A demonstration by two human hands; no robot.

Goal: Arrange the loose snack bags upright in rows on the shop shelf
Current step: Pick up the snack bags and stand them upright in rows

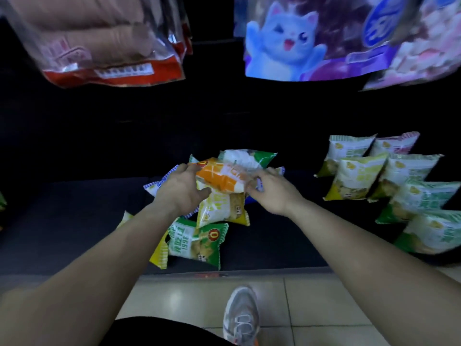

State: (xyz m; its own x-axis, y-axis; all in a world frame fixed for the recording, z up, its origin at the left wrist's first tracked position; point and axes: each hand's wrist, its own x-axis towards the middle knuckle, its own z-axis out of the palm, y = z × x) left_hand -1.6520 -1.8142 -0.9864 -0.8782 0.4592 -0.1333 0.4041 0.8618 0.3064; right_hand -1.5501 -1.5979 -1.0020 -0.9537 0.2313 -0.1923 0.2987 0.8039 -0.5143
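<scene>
Both hands are holding the same orange bag over the middle of the dark shelf. The left hand is wrapping around its left end, thumb pressing in underneath, and the right hand is pinching the right end with the fingers curled over it. So both are closed on that bag, which is lying sideways and lifted above the pile, not standing.

Right under it, a yellow bag is lying flat, and a green bag is lying flat nearer the front edge, partly over another yellow one. A green and white bag is sitting just behind the orange one, and a blue striped bag is poking out beneath the left hand. It's all a loose heap, bags touching and overlapping.

Off to the right, a bunch of bags are already standing in rows, leaning a bit, well apart from the heap.

Up top, a red-edged packet and a purple cat packet are hanging into view. Down below, a grey sneaker is resting on the tiled floor.
</scene>
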